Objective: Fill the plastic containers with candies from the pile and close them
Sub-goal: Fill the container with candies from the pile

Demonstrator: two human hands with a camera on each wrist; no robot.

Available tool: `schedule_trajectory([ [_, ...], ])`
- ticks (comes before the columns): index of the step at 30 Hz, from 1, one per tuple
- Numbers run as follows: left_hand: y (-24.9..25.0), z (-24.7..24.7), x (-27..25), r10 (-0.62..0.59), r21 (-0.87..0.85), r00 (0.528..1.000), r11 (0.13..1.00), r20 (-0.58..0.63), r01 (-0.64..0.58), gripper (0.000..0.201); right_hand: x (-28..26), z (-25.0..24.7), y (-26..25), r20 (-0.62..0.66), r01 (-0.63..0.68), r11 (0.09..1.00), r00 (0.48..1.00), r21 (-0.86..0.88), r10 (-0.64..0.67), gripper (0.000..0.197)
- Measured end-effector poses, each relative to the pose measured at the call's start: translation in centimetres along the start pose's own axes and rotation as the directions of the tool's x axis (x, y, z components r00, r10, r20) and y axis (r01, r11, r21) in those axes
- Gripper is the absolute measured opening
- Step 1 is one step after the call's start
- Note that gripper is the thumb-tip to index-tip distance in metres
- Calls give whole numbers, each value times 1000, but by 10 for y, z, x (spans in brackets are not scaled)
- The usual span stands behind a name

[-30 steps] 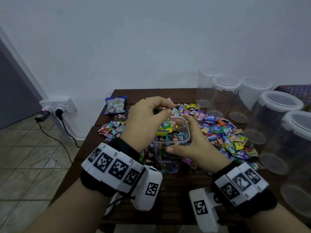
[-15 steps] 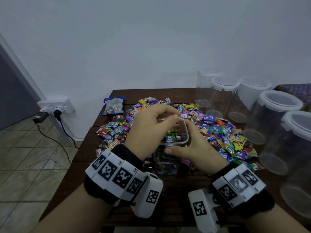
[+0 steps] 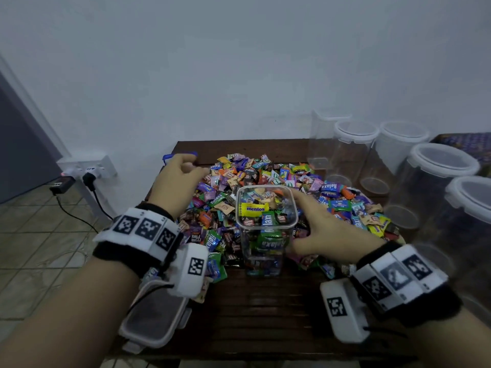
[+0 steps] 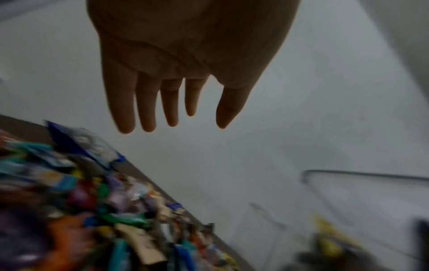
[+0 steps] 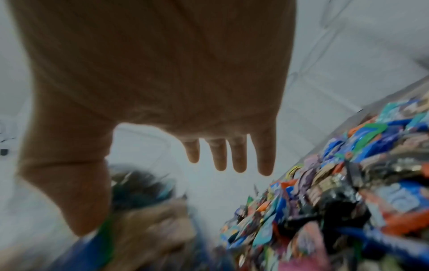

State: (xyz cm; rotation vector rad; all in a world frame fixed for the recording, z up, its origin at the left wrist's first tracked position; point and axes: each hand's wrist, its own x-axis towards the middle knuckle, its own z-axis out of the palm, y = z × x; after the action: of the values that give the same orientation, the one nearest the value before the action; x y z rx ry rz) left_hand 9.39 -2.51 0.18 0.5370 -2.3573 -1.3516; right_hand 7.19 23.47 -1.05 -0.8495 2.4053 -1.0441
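In front of me: one open container [image 3: 266,208] full of candy, five empty containers [image 3: 441,166] at right, one loose lid [image 3: 156,317], and candies [image 3: 345,205] too many to count.

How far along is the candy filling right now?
Done: the square container is filled to its rim. In hand: nothing; left hand and right hand are both empty above the candy pile. Left: its lid lies unfitted at the near edge, and the round jars stand empty.
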Motion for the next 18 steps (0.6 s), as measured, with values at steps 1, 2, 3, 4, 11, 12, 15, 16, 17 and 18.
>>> schedule_trajectory([
  [1, -9, -3, 7, -63, 98, 998, 993, 12, 61, 41, 1, -8, 2, 4, -45, 998, 999, -38, 45, 104],
  [2, -17, -5, 14, -113, 188, 993, 976, 19, 107, 49, 4, -16, 5, -15, -91, 995, 996, -49, 90, 102],
  [3, -26, -7, 20, -158, 268, 987, 953, 27, 145, 56, 7, -24, 10, -54, -127, 990, 991, -59, 124, 98],
  [4, -34, -8, 25, -196, 338, 980, 926, 41, 171, 63, 11, -31, 17, -112, -169, 981, 981, -92, 159, 93],
  [11, -64, -4, 52, -344, 706, 933, 686, 106, 173, 84, 46, -64, 61, -218, -473, 797, 881, -377, 420, 97],
  [12, -67, -2, 53, -364, 725, 925, 665, 108, 178, 86, 50, -64, 63, -201, -488, 782, 873, -388, 444, 99],
  [15, -71, 7, 56, -419, 732, 900, 651, 124, 202, 90, 59, -65, 66, -164, -523, 752, 849, -402, 503, 100],
  [16, -71, 9, 56, -423, 724, 896, 659, 135, 202, 92, 61, -64, 65, -155, -527, 744, 844, -410, 513, 100],
  [17, -71, 13, 57, -426, 718, 892, 667, 148, 199, 94, 64, -64, 66, -147, -532, 734, 839, -422, 524, 102],
  [18, -70, 15, 58, -430, 720, 888, 667, 163, 191, 95, 66, -63, 66, -139, -535, 723, 835, -438, 533, 104],
])
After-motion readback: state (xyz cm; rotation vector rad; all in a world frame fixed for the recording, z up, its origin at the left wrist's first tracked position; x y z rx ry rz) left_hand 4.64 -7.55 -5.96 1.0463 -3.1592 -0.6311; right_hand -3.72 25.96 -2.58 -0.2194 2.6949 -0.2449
